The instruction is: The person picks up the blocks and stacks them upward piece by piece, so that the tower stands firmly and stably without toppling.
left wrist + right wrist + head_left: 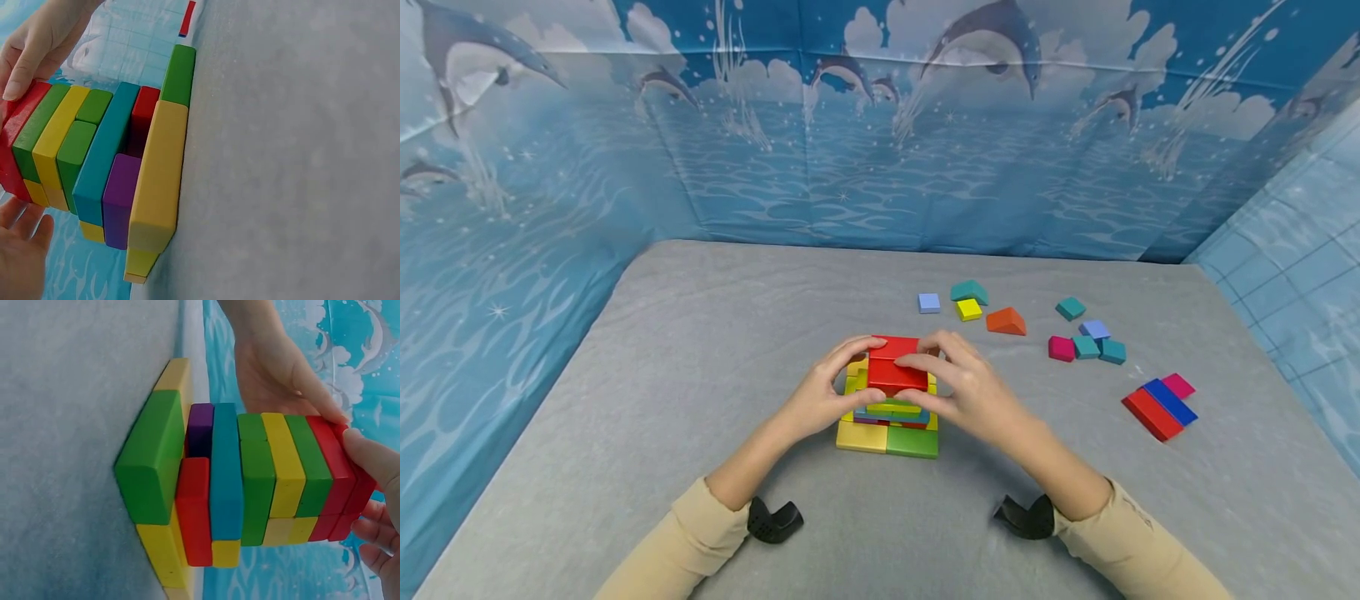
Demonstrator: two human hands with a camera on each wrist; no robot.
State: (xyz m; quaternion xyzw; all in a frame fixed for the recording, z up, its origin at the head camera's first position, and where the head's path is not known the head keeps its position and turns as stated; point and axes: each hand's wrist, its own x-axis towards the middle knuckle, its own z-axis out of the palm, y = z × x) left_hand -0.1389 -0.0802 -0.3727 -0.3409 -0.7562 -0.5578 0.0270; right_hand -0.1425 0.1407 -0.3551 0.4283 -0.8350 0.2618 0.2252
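Observation:
A stack of coloured blocks stands on the grey cloth, with green, yellow, teal, purple and red layers. Red blocks lie side by side across its top. My right hand pinches the front red one, thumb at its front face and index finger on its upper side. At the left end, my left hand spans the red blocks with fingers extended, its thumb near the front and a fingertip at the rear. In the right wrist view the left hand's thumb touches the red block's edge.
Loose blocks lie behind and right of the stack, among them a yellow block, an orange wedge and a magenta block. Farther right, a red block sits against a blue block. A dolphin-print curtain hangs behind.

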